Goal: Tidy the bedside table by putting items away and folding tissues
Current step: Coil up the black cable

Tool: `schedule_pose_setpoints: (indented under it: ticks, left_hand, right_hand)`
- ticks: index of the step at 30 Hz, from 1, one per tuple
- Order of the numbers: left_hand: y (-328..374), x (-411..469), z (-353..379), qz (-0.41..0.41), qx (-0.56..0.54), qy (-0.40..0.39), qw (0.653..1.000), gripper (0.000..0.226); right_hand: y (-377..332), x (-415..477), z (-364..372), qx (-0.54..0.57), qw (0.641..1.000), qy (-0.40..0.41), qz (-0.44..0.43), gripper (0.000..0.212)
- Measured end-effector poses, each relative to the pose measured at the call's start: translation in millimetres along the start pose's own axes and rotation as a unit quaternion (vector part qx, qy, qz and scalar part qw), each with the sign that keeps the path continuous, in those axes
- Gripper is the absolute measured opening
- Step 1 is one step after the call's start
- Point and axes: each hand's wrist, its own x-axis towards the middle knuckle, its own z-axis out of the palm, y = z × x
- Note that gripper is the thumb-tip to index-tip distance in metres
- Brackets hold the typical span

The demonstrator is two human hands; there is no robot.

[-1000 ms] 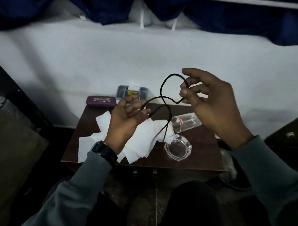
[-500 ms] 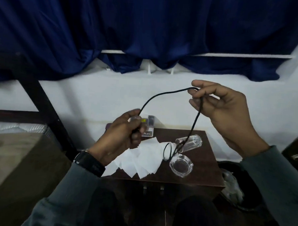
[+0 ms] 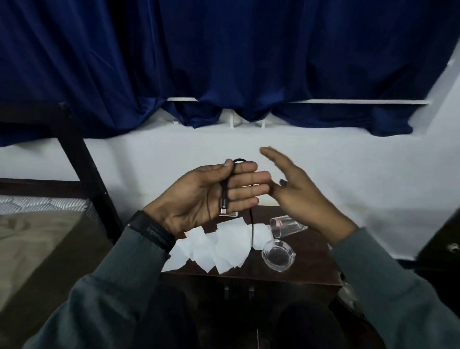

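My left hand [image 3: 209,197] lies palm up with the fingers nearly straight, and its thumb pinches a thin black charging cable [image 3: 223,200] against the forefinger. The cable's silver-tipped plug rests across the lower fingers. A small loop arches over the forefinger, and one strand hangs behind the fingers toward the surface below. My right hand [image 3: 302,193], just beside the left fingertips, is spread wide and holds nothing. It is motion-blurred, so I cannot tell whether a fingertip touches the cable.

Below both hands stands the dark brown wooden bedside table [image 3: 312,257]. Under the left hand lies a heap of loose white paper tissues [image 3: 220,249], unfolded, and the hanging strand ends over them. Under the right hand a clear glass tumbler [image 3: 287,225] lies on its side. Nearer me sits a round clear glass ashtray [image 3: 278,257], close to the tissues' edge.

I judge the step in hand to be coiling the cable into a bundle before putting it away; the tissues are not yet folded. The next move calls for the right hand to catch the hanging strand and wrap it round the left fingers while the thumb pins the plug end firmly.
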Motion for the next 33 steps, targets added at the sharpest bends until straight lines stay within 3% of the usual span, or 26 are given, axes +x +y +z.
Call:
schedule_pose_setpoints:
  ticks: [3,5,8,11,13,16,18,21,26,30,33]
  left_hand:
    - [-5,4,10,0.015,0.005,-0.020,1.000,0.044]
    - [-4,6,13,0.056,-0.012,-0.039,0.998,0.043]
    - [2,10,8,0.125,-0.010,-0.005,0.992,0.035]
    - [4,15,-3,0.178,0.038,0.087,0.979,0.033]
    - [3,14,-12,0.201,0.123,0.123,0.964,0.033]
    - [-5,9,-20,0.171,0.271,0.101,0.942,0.033]
    - [-13,4,-19,0.117,0.301,0.073,0.944,0.035]
    - [-24,0,-7,0.091,0.277,0.046,0.956,0.042]
    - [-22,-13,15,0.155,0.151,0.057,0.975,0.048]
    - [2,-25,34,0.233,0.008,0.068,0.970,0.049]
    - [16,-27,39,0.285,0.015,0.086,0.955,0.048]
  right_hand:
    - [3,-2,18,0.059,0.997,-0.044,-0.017,0.046]
    - [3,-5,29,0.077,0.996,-0.028,0.027,0.030]
    - [3,-18,40,0.127,0.985,-0.096,0.065,0.029]
    - [7,-35,37,0.017,0.987,-0.149,0.051,0.024]
    - [2,-44,28,-0.062,0.988,-0.139,0.016,0.018]
    - [-17,-48,7,-0.082,0.992,-0.094,-0.003,0.016]
    - [-34,-45,-6,-0.073,0.996,-0.058,-0.012,0.014]
    - [-58,-33,-21,-0.096,0.994,0.017,-0.055,0.015]
    - [-62,-9,-28,-0.082,0.988,0.118,-0.062,0.016]
    - [-49,-20,-2,-0.093,0.995,-0.020,0.008,0.027]
    - [-55,-36,20,-0.157,0.985,-0.065,-0.025,0.034]
